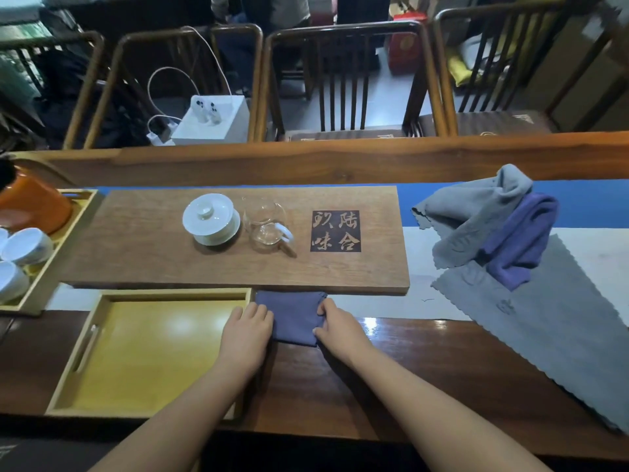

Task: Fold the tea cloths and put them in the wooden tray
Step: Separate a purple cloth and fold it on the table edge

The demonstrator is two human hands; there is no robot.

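Your right hand is pinching the right edge of the small folded blue-purple tea cloth, thumb and fingers curled onto the fabric. Your left hand is lying against the cloth's left edge with its fingers bent down over it; whether those fingers are actually gripping cannot be told from here. The folded cloth is sitting on the dark wooden counter, just right of the far right corner of the pale yellow wooden tray, and touching the near edge of the long brown tea board.

Further right, a heap of unfolded cloths is waiting: a crumpled grey cloth and a bunched purple cloth are lying on a flat grey cloth with a scalloped edge.

The risk, as I judge it, is the fold springing open as you are lifting it over the tray's rim, since only one side is clearly pinched. Dragging rather than lifting could also catch the cloth on the tray's corner. The white lidded tea bowl and the clear glass pitcher are standing well apart from your hands, so they look safe.
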